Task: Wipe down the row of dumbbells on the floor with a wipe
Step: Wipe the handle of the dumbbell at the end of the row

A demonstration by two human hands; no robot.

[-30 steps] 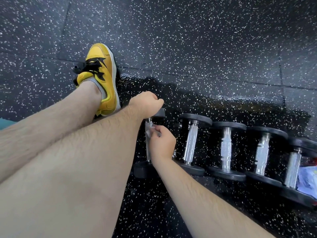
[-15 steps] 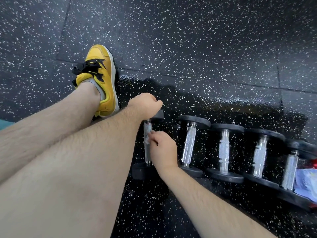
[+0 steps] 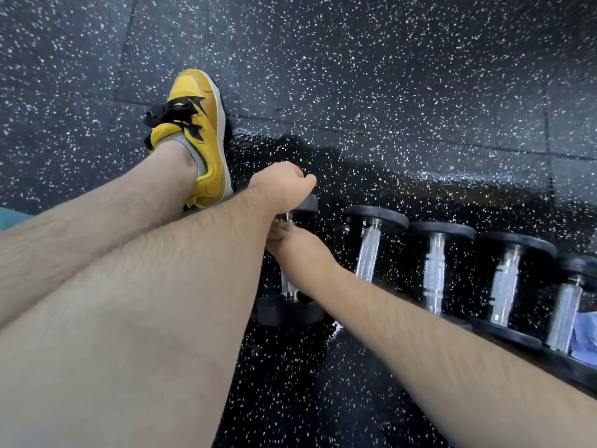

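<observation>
Wrapping the handle (image 3: 288, 286) of the end dumbbell (image 3: 290, 310), right hand (image 3: 295, 253) curls round the bar; wipe hidden underneath. Left hand (image 3: 281, 185) fists over the far head (image 3: 308, 203) just beyond. Heavy, rigid, probably rolls: brace the head, rub the knurled bar. Other dumbbells (image 3: 434, 276) sit right of the grip.

The floor (image 3: 387, 76) is looking black with lots of tiny white dots, and thin lines are running across it where the mats are meeting. A row of dumbbells (image 3: 434, 273) is lying on it, side by side. The first dumbbell (image 3: 289, 310) is sitting at the left end. The second dumbbell (image 3: 368, 250), third dumbbell (image 3: 441, 230), fourth dumbbell (image 3: 504, 286) and fifth dumbbell (image 3: 563, 315) are going off to the right. All are showing shiny silver bars and black round ends. A yellow shoe (image 3: 200, 130) with black laces is standing just left of the row. A blue and white thing (image 3: 586, 334) is lying by the fifth dumbbell.
</observation>
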